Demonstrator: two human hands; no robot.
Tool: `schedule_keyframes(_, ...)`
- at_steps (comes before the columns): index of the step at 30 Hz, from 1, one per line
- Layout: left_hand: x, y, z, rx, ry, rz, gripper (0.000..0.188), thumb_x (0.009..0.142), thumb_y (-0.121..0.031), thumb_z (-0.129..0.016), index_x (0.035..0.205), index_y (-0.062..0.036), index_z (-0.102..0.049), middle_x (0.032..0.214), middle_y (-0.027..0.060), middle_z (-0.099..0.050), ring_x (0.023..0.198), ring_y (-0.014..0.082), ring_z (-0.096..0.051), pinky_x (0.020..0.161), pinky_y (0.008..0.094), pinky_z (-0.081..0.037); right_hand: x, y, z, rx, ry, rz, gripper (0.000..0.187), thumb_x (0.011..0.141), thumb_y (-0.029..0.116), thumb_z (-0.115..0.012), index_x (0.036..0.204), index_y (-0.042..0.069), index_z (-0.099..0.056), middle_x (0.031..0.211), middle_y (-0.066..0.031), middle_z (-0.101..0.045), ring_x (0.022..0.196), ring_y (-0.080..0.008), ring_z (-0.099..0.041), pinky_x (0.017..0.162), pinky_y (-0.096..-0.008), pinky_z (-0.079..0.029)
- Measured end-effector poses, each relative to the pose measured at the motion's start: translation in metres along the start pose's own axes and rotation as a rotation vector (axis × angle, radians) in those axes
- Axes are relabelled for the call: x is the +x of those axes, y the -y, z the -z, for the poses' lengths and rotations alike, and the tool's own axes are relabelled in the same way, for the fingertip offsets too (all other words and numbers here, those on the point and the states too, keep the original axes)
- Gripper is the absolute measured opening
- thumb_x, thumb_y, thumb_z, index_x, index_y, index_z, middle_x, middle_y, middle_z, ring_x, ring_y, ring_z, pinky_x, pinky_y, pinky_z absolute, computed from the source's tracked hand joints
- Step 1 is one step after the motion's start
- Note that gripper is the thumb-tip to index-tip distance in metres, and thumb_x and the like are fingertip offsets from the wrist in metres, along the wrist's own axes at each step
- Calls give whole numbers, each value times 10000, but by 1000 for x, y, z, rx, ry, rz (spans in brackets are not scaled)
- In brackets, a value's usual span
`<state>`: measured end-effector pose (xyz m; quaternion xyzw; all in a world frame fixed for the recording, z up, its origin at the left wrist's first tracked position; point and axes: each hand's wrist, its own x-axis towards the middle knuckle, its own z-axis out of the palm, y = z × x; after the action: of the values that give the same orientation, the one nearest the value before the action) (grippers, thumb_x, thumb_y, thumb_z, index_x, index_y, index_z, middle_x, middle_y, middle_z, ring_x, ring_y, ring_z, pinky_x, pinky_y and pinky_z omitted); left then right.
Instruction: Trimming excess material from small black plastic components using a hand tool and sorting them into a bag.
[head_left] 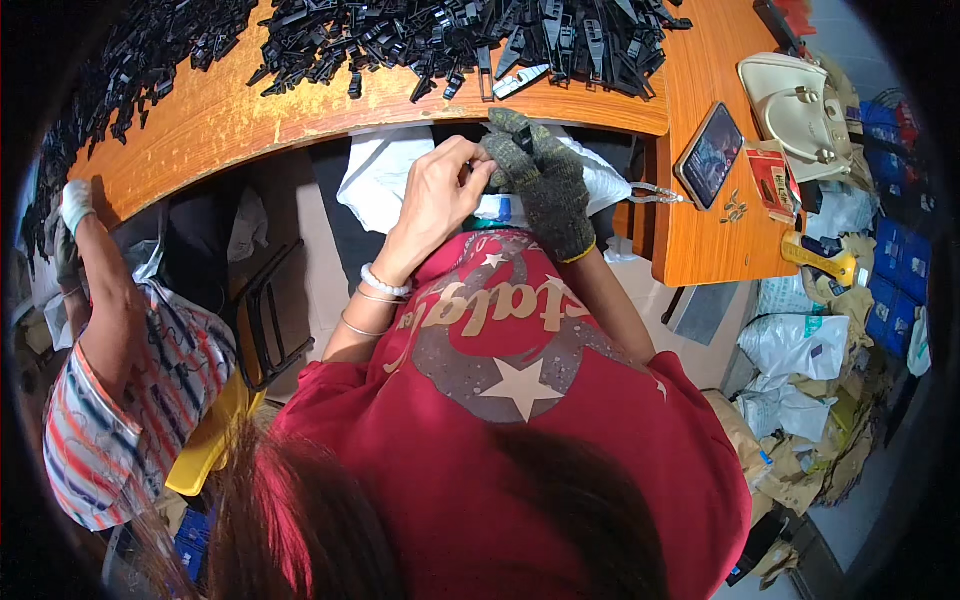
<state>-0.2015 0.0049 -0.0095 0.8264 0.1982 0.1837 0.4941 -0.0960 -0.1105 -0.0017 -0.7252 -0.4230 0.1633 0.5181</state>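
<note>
My left hand (436,192) is bare, with bracelets at the wrist. Its fingers are bent in a pinch against the curled fingers of my right hand (548,190), which wears a dark grey knitted glove with a yellow cuff. The two hands meet just off the table's front edge. Whatever lies between the fingers is hidden. Beneath them, a white plastic bag (380,178) sits in front of my lap. Beyond the edge, a heap of black plastic parts (430,45) covers the wooden table (300,105); one silvery piece (520,82) lies at its near side.
To the right, the tabletop bears a phone (712,155), a red packet (772,180), a cream handbag (795,105) and a yellow-handled tool (820,258). White sacks (795,350) and blue boxes (900,255) are stacked beyond. At left, a co-worker's gloved hand (76,205) touches the table edge.
</note>
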Motion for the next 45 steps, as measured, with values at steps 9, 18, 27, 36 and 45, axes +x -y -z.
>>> schedule_keyframes(9, 0, 2, -2, -43, -7, 2, 112, 816, -71, -646, 813, 35, -612, 703, 118, -564, 562, 210, -558, 540, 320, -438, -1, -2, 0, 48, -8, -5, 385, 877, 155, -609, 1229, 8, -557, 933, -123, -662, 783, -163, -631, 705, -293, -514)
schedule_keyframes(18, 2, 3, 7, -111, -37, 59, 122, 816, -67, -649, 851, 46, -621, 720, 124, -567, 577, 209, -558, 555, 316, -439, 4, 0, 9, 313, -45, -237, 319, 896, 131, -586, 1188, 2, -578, 987, -105, -653, 729, -110, -610, 628, -250, -504)
schedule_keyframes(27, 20, 17, 23, 88, -249, -147, 99, 807, -51, -654, 876, 7, -614, 774, 151, -595, 664, 324, -603, 592, 374, -480, 8, 12, 29, -231, -124, -326, 368, 775, 68, -626, 1131, 159, -637, 1116, -85, -648, 810, -195, -677, 687, -289, -536)
schedule_keyframes(36, 51, 16, 25, 583, -203, -358, 283, 728, -17, -617, 1005, -64, -585, 910, 132, -494, 780, 299, -605, 579, 391, -486, 13, -1, 34, -696, 82, 251, 316, 764, 47, -633, 1072, 112, -667, 1048, -81, -649, 657, -131, -615, 566, -259, -496)
schedule_keyframes(45, 57, 18, 22, 324, -10, -354, 194, 784, -54, -656, 941, -17, -547, 935, 130, -504, 802, 350, -581, 645, 427, -476, 15, -6, 47, -606, 102, 57, 303, 836, 202, -658, 1114, 80, -658, 953, -61, -665, 602, -86, -604, 534, -234, -475)
